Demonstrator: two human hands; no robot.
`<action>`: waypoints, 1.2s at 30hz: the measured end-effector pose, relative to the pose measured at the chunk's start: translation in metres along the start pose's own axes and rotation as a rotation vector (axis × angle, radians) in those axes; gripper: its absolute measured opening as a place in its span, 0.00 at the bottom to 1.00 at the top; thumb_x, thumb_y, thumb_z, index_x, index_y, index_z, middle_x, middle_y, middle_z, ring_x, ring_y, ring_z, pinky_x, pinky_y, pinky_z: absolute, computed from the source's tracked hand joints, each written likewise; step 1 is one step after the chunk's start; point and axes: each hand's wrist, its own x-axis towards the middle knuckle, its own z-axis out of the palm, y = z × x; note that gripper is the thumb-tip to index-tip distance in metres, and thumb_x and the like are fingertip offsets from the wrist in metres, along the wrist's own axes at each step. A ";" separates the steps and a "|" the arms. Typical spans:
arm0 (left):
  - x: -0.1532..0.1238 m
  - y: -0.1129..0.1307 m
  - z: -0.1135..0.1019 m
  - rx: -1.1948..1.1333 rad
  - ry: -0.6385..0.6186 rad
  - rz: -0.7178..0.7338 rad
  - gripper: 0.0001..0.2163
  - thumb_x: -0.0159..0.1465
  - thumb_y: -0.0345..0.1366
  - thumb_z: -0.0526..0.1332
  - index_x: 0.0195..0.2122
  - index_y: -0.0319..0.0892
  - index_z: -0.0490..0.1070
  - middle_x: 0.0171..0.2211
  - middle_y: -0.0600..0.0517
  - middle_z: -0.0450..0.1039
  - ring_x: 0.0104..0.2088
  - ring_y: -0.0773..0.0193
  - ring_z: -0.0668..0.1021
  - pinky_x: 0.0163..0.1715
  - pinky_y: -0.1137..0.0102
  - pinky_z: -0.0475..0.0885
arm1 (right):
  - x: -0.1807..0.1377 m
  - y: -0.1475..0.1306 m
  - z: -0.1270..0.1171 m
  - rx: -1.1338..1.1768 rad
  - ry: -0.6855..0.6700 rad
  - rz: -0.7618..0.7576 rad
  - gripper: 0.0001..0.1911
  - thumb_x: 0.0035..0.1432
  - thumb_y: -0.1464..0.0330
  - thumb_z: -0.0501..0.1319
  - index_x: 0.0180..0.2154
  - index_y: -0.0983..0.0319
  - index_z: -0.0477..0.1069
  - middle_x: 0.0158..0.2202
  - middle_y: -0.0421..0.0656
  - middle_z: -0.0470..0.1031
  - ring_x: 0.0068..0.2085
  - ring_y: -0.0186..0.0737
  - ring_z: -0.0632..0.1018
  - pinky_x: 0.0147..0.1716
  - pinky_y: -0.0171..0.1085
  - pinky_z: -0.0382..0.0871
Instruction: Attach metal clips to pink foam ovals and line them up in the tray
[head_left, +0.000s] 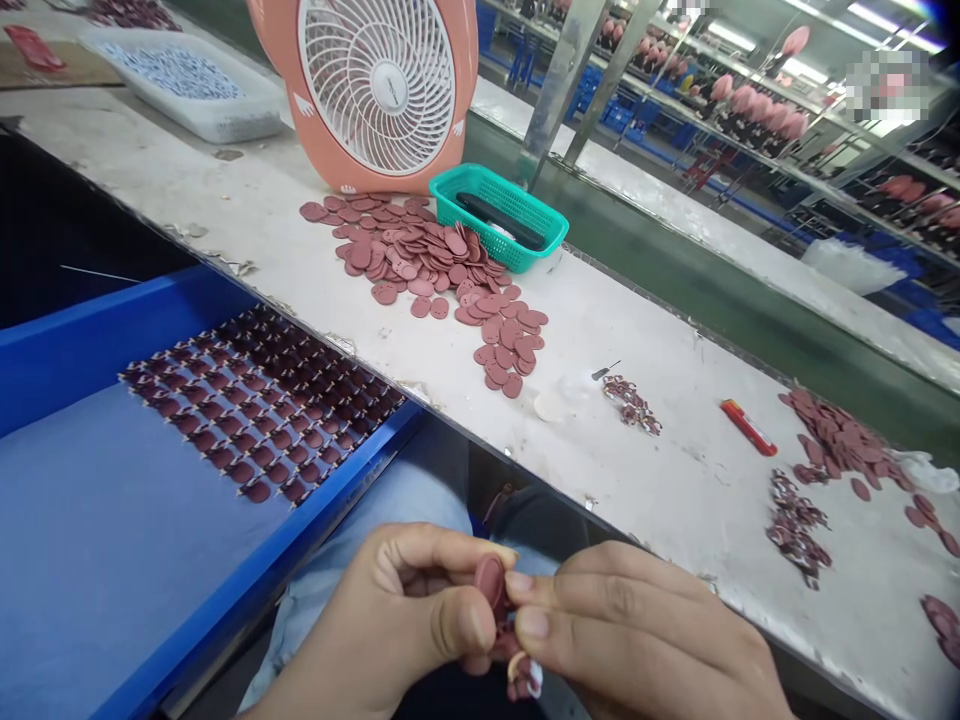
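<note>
The left hand [390, 620] and right hand [637, 630] work close together just below the near edge of the white desk [660, 500], above the person's lap. Both are narrowly closed, their thumbs and fingers pinching a maroon oval tag [491, 585]. A pale loop [517, 665] and further small pieces hang beneath it, too bunched to tell apart.

Left of the hands, a blue tray [352, 480] runs along that edge, its raised rim just beside the left hand. Rows of matching tags [262, 405] lie in overlapping lines on its pale blue lining, and a broad stretch of lining [97, 540] spreads between them and the tray's near rim.

Beyond the edge, scuffed white desk surface separates the hands from a heap of loose maroon ovals [405, 250], which lies beside a teal plastic basket [499, 215] and a coral desk fan [375, 90]. Farther right along the edge are a small cluster of assembled pieces [630, 403], a red lighter [748, 427], and more piles of tags [844, 440]. The desk's far edge drops away behind the basket.
</note>
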 end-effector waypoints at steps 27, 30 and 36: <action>0.017 -0.016 -0.026 -0.130 0.106 -0.120 0.15 0.47 0.46 0.78 0.27 0.41 0.83 0.22 0.54 0.75 0.23 0.73 0.75 0.18 0.84 0.71 | 0.004 0.024 0.016 0.101 0.026 0.222 0.09 0.64 0.74 0.63 0.46 0.65 0.78 0.34 0.44 0.77 0.35 0.33 0.78 0.34 0.31 0.75; 0.017 -0.016 -0.026 -0.144 0.148 -0.138 0.17 0.43 0.47 0.79 0.26 0.41 0.82 0.21 0.55 0.74 0.22 0.73 0.75 0.18 0.84 0.71 | 0.006 0.025 0.017 0.153 0.032 0.235 0.10 0.62 0.75 0.64 0.45 0.65 0.78 0.34 0.44 0.78 0.34 0.33 0.78 0.33 0.31 0.75; 0.019 -0.013 -0.032 -0.115 0.063 -0.113 0.22 0.48 0.53 0.75 0.35 0.41 0.83 0.27 0.52 0.75 0.27 0.68 0.77 0.18 0.82 0.73 | 0.006 0.030 0.021 0.226 0.066 0.260 0.09 0.60 0.75 0.65 0.44 0.62 0.78 0.32 0.42 0.77 0.31 0.32 0.77 0.28 0.30 0.73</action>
